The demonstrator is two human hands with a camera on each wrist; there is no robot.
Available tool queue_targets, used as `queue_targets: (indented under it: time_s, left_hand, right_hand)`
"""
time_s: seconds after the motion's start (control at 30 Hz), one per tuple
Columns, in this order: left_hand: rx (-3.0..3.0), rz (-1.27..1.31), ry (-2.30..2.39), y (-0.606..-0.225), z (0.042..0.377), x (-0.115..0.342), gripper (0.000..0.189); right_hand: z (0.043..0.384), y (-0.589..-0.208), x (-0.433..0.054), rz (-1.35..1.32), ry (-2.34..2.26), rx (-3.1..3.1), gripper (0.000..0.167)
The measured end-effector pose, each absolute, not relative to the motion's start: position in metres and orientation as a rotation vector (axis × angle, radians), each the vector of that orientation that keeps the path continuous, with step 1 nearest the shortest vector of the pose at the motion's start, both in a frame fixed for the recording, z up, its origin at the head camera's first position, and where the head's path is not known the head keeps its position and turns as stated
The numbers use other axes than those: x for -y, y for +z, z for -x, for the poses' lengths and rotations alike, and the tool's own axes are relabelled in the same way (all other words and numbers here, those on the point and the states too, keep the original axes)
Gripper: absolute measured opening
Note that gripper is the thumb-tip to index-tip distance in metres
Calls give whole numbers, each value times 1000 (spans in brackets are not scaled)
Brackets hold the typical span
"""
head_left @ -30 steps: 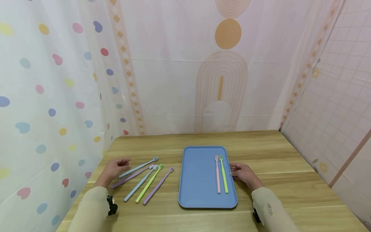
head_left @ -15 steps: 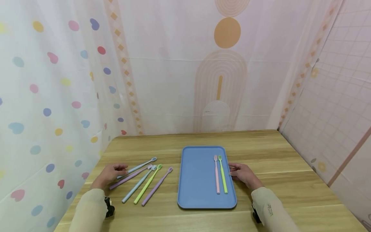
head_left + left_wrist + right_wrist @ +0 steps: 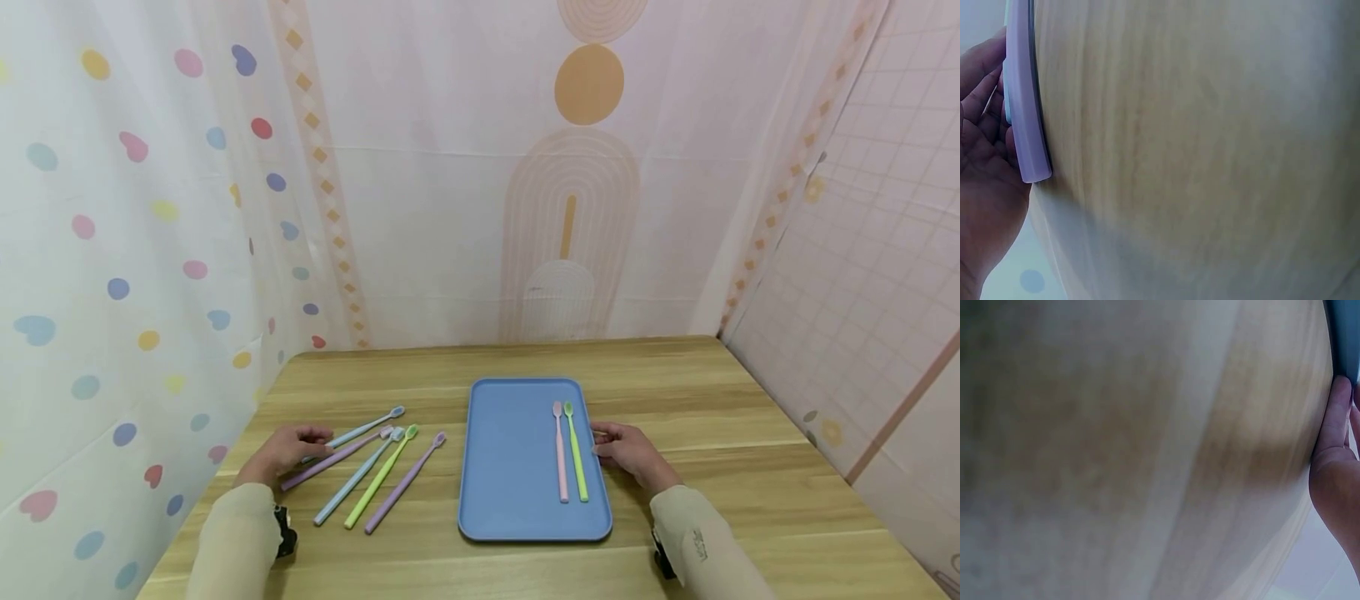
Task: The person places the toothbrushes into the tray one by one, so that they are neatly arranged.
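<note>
My left hand [image 3: 285,452] is at the handle of the farthest light blue toothbrush [image 3: 356,434], its thumb and fingers on either side of the handle. Just nearer lies a purple toothbrush [image 3: 337,460], its handle end [image 3: 1029,125] in front of the fingers in the left wrist view. Another light blue toothbrush [image 3: 352,486], a green one [image 3: 378,481] and a second purple one [image 3: 405,486] fan out beside it. My right hand [image 3: 633,454] touches the right rim of the blue tray [image 3: 510,467] with extended fingertips. A pink toothbrush [image 3: 561,458] and a green toothbrush [image 3: 577,458] lie side by side on the tray.
Everything rests on a wood-grain table [image 3: 637,367]. A patterned curtain [image 3: 435,208] hangs behind its back edge, with a dotted curtain [image 3: 135,250] on the left and a grid-patterned one [image 3: 885,275] on the right.
Compared with a second ago, my left hand has come down slightly, and its fingers now overlap the farthest light blue toothbrush's handle. The right hand stays at the tray's rim. The view shifts slightly.
</note>
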State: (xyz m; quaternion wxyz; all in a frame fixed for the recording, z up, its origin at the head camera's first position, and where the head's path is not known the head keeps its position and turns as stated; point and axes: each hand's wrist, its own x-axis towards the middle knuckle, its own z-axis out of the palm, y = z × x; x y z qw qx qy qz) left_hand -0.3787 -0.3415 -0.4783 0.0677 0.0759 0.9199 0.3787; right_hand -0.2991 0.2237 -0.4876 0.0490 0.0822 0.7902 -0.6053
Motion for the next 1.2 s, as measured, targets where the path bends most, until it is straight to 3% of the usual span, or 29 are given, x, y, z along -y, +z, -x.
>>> queue_targets:
  time_s: [1.2]
  left_hand:
    - [-2820,-182,1066,-475,376,334,26]
  right_hand:
    - [296,-486,-225,-214,-1840,-2411,49]
